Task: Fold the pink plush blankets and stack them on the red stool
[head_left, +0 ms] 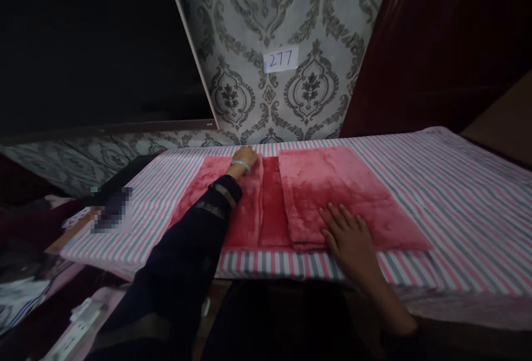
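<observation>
The plush cloth point(320, 184) is mottled pink-red, its sides folded inward

Left sleeve point(187, 245): long, dark navy, eight o'clock | grey band point(225, 195) near its end | slim pale bracelet point(241, 165), nine o'clock | right forearm point(390, 297): bare, five o'clock | dark clothing point(286, 322), six o'clock

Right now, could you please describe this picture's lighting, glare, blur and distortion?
Head view: dim; TV nearly black, glint up top; glare streak on the red panel; their edges slanting, perhaps wide-lens stretch; cloth reasonably clear, clutter at lower left blurred; pixelated patch at left.
</observation>
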A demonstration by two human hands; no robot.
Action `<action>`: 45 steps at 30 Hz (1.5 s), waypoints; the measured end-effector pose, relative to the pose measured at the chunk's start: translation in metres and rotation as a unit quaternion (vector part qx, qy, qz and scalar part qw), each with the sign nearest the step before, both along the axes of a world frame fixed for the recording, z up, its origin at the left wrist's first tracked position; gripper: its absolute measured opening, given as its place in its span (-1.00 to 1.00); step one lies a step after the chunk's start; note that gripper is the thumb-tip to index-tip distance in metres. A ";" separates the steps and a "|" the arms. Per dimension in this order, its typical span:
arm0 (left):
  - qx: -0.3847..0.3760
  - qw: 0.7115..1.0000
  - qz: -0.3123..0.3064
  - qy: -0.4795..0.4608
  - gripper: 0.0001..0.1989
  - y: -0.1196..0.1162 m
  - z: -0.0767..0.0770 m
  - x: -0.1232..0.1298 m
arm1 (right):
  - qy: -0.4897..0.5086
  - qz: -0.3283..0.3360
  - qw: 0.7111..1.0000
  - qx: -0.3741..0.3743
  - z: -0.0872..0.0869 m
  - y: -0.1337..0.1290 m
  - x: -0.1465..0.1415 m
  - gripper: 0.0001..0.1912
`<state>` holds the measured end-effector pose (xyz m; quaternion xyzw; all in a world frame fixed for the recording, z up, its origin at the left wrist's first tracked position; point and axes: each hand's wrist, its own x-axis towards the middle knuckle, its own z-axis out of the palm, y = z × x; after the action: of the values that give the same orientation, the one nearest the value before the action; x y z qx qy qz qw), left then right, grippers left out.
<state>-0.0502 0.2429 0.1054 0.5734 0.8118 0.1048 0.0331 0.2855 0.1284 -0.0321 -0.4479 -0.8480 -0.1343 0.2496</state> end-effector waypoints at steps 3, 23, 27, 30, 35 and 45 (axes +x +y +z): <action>-0.013 1.000 -0.026 0.011 -0.49 -0.016 -0.014 0.007 | 0.006 0.006 1.000 -0.017 0.000 0.000 0.001 -0.47; -0.067 0.990 -0.118 -0.027 -0.41 -0.105 -0.027 0.024 | 0.002 0.003 1.000 -0.028 0.006 0.001 0.002 -0.48; -0.044 0.992 -0.114 0.037 -0.33 -0.163 -0.049 0.046 | 0.004 0.004 1.000 -0.028 0.006 0.001 0.002 -0.49; -0.076 0.989 -0.111 0.065 -0.30 -0.178 -0.067 0.062 | 0.002 -0.002 0.999 -0.032 0.006 0.001 0.001 -0.49; -0.076 0.987 -0.115 0.088 -0.29 -0.176 -0.076 0.068 | 0.007 -0.003 0.999 -0.042 0.007 0.001 0.001 -0.49; -0.061 0.987 -0.120 0.090 -0.29 -0.178 -0.074 0.066 | -0.015 0.138 0.985 -0.100 0.030 -0.026 -0.042 -0.43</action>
<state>0.0155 0.0648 0.0312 0.6705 0.7418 -0.0018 0.0067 0.2434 0.1023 -0.0026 -0.3475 -0.9144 -0.0200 0.2068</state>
